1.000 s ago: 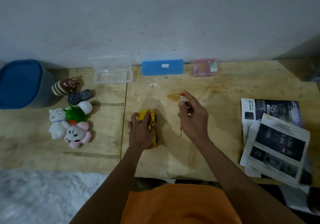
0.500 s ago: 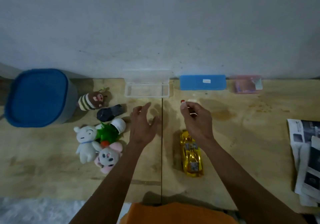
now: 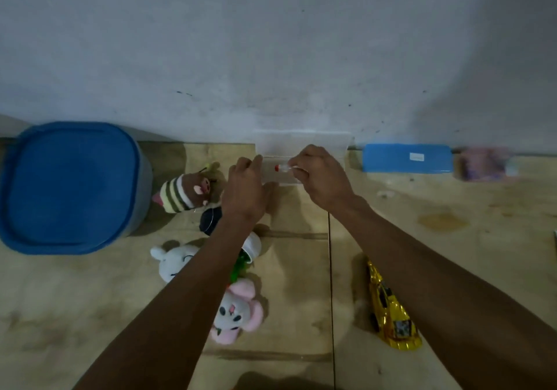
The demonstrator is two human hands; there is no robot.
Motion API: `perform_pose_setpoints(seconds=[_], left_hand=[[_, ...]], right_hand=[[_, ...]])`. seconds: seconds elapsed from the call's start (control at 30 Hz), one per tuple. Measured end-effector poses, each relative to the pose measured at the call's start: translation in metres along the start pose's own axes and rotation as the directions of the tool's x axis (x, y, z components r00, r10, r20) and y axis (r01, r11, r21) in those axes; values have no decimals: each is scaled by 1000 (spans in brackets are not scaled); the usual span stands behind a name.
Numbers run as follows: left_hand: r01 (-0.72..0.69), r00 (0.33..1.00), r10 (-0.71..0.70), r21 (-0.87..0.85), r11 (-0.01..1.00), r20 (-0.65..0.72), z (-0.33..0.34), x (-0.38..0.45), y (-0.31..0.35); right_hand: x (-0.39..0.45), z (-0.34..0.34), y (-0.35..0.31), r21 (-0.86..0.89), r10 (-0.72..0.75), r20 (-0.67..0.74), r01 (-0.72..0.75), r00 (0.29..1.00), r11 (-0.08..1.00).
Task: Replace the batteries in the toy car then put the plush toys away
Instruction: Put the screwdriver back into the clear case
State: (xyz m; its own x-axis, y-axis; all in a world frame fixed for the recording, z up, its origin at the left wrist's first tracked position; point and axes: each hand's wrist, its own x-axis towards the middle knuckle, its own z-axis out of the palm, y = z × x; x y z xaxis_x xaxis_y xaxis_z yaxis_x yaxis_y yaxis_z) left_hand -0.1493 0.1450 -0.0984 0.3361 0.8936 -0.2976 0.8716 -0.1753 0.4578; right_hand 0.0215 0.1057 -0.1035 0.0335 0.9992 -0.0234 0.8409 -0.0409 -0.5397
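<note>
The yellow toy car lies on the wooden table under my right forearm, untouched. My right hand pinches a small screwdriver with a red-tipped clear handle, held over the open clear plastic box at the wall. My left hand rests with straight fingers at the box's left end. Plush toys sit to the left: a striped brown one, a dark one, a white one, a green-and-white one and a pink-eared one, partly hidden by my left arm.
A big blue lidded container stands at the far left against the wall. A blue case and a pinkish clear box lie along the wall at right.
My left hand let go of the car and both hands moved forward to the clear box. The right hand still carries the screwdriver. The view shifted left, so the leaflets left the frame.
</note>
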Motion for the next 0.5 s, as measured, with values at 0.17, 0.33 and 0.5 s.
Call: perform_pose_setpoints(seconds=[0.17, 0.33, 0.5], left_hand=[[1, 1000, -1, -20, 1000, -8, 9, 3, -11], [-5, 1000, 4, -42, 999, -24, 12, 2, -13], [-16, 999, 13, -66, 998, -44, 11, 0, -11]], right_hand=[[3, 17, 5, -235, -40, 10, 41, 999, 971], [2, 26, 9, -263, -29, -18, 24, 999, 964], [-6, 16, 1, -256, -50, -206, -4, 977, 967]])
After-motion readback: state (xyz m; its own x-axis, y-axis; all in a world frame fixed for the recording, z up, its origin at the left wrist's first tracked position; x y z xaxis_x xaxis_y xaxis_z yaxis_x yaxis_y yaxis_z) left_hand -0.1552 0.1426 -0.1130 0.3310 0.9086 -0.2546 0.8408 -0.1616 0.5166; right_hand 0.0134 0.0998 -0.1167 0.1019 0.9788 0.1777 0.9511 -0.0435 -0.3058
